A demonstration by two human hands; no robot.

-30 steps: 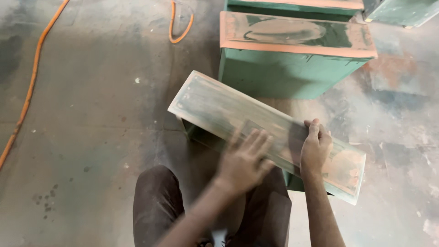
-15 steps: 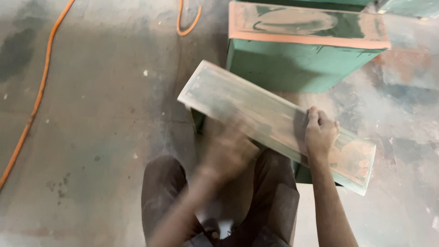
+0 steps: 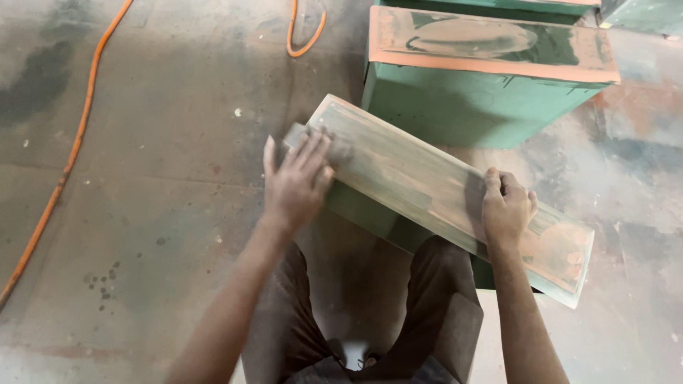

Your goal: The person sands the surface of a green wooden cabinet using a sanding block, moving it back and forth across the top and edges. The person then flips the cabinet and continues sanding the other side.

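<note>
A long wooden panel, green paint partly rubbed down to bare wood, lies tilted across a green box in front of my knees. My left hand presses flat on a small grey piece of sandpaper at the panel's left end. My right hand rests with curled fingers on the panel's right half, holding it down. The right end of the panel shows orange-brown dust.
A larger green box with a dusty orange-edged top stands just behind the panel. An orange cable runs along the concrete floor at left, another loop at the top. My legs in dark trousers are below.
My left hand has slid from the panel's middle leftward to its left end, rubbing along the surface. My right hand has stayed on the right half.
</note>
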